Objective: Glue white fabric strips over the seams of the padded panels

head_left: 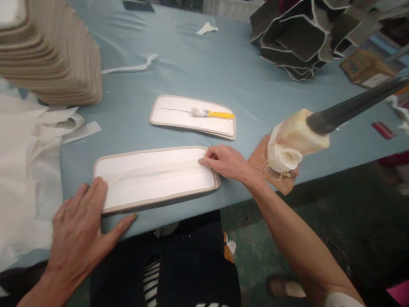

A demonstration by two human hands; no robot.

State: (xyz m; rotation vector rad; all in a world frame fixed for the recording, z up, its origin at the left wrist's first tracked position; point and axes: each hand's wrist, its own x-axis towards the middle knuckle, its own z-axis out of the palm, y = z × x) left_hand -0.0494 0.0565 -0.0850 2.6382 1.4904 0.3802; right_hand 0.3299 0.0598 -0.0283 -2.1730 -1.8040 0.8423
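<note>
A long white panel with rounded corners and a beige bound edge lies flat at the table's front. Along its middle runs a thin pale strip. My left hand is open, its fingertips on the panel's left end and its thumb spread near the front edge. At the right end, my right hand has its fingers closed in a pinch on the strip's end. Behind, a smaller white panel bears a paintbrush with a yellow handle.
Beige-edged panels stand in a tall stack at back left, above white sheet material. On the right, a pale block-like dispenser with a dark tube sits over a brown board. Dark folded pieces are heaped at back right.
</note>
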